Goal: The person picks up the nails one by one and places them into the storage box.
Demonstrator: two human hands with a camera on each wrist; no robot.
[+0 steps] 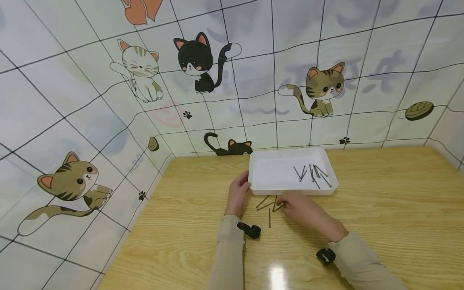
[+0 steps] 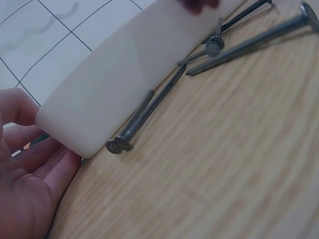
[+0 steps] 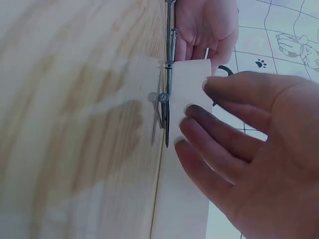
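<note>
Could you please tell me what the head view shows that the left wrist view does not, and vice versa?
Only the head view shows the nails lying inside the white tray, the back of the right hand, and both sleeves.

Only the left wrist view shows the palm side of the left hand and, close up, the round nail heads.

Both share the left hand at a corner of the tray, loose nails on the wooden table beside it, and the gridded wall.
</note>
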